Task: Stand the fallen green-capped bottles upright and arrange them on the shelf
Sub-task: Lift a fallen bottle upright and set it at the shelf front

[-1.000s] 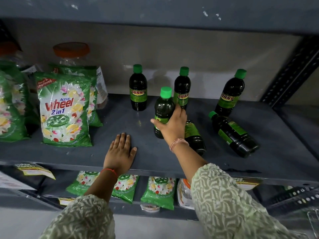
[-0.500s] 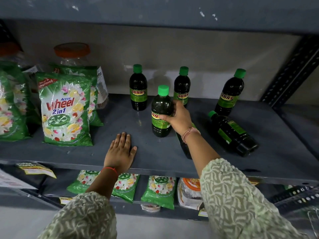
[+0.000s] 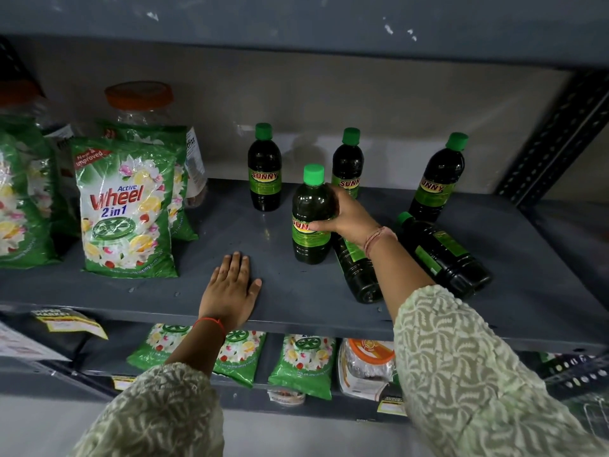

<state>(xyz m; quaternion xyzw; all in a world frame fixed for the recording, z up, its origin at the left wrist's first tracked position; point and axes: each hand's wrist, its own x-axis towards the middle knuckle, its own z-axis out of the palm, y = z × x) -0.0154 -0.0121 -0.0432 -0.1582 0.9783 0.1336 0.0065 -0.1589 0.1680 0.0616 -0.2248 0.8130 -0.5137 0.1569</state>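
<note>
My right hand (image 3: 347,216) grips an upright dark green-capped bottle (image 3: 309,219) at its label, mid-shelf. Behind it stand three more upright bottles: one at back left (image 3: 264,169), one at back centre (image 3: 348,163) and one at back right (image 3: 438,179). Two bottles lie on their sides: one (image 3: 357,272) partly hidden under my right forearm, the other (image 3: 445,255) to the right with its cap pointing toward the back. My left hand (image 3: 230,288) rests flat on the grey shelf (image 3: 296,301) near its front edge, holding nothing.
Green Wheel detergent packets (image 3: 127,209) and orange-lidded jars (image 3: 141,100) fill the shelf's left side. A perforated metal upright (image 3: 557,136) bounds the right. The shelf below holds more packets (image 3: 303,364) and a jar. Another shelf lies overhead.
My right hand has shifted from the near side to the right side of the upright bottle and set it slightly back; the fallen bottle beneath my forearm is more exposed. My left hand stayed put.
</note>
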